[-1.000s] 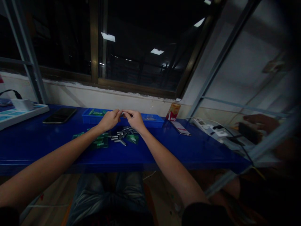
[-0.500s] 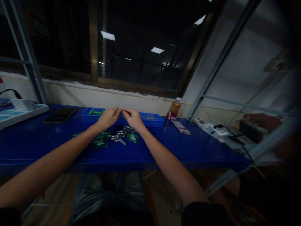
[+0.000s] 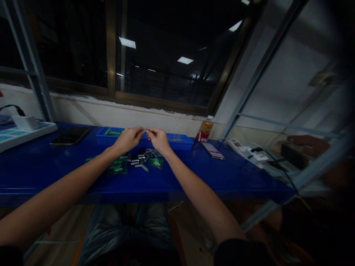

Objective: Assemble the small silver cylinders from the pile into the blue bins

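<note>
Both my hands meet at their fingertips above the table, in front of the blue trays. My left hand (image 3: 129,139) and my right hand (image 3: 159,139) are closed in a pinch on a small pale piece (image 3: 145,131), too small to name. Below them lies a loose pile of short silvery metal pieces (image 3: 142,159). To its left are green, see-through pieces (image 3: 118,165), and a smaller green bunch (image 3: 156,162) sits at its right edge. Behind my left hand, a blue tray (image 3: 103,139) holds green pieces; another blue tray (image 3: 181,145) is behind my right hand.
On the blue table (image 3: 202,177), a dark phone (image 3: 70,135) and a white power strip (image 3: 44,129) lie left. A drink bottle (image 3: 205,129), a second phone (image 3: 213,150) and another power strip (image 3: 246,150) stand or lie right. Another person's hand (image 3: 310,144) shows at far right.
My fingertips have drawn slightly apart, and the small pale piece shows between them. The pile and trays have stayed put.
</note>
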`<act>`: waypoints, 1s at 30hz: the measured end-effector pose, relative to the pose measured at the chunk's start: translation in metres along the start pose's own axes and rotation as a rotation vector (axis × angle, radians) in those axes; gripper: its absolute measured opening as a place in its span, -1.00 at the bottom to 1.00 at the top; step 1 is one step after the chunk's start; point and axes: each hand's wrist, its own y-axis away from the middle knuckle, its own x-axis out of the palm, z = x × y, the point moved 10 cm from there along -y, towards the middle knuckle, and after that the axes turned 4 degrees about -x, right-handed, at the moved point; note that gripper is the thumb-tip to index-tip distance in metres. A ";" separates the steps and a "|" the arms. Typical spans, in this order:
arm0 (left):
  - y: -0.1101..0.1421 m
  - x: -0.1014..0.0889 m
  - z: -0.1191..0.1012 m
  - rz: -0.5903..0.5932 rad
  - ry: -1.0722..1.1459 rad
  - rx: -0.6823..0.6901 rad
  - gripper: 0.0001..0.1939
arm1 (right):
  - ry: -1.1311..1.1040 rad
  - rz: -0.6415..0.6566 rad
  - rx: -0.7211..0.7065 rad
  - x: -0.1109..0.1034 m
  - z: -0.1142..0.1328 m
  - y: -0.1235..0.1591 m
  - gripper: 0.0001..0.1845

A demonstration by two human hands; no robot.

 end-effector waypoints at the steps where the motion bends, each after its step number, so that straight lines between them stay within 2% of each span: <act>1: 0.000 0.000 0.000 0.001 -0.004 -0.003 -0.68 | -0.007 -0.005 0.005 0.000 -0.001 0.000 -0.75; 6: 0.000 -0.002 0.001 0.002 -0.058 -0.010 -0.68 | -0.027 -0.012 0.019 -0.002 0.000 -0.001 -0.72; 12: 0.000 -0.004 0.004 -0.011 -0.101 -0.018 -0.67 | -0.113 0.059 0.103 0.006 -0.009 0.001 -0.67; 30: 0.001 0.007 0.006 0.042 -0.171 0.010 -0.63 | -0.130 0.095 0.126 0.011 -0.018 0.005 -0.81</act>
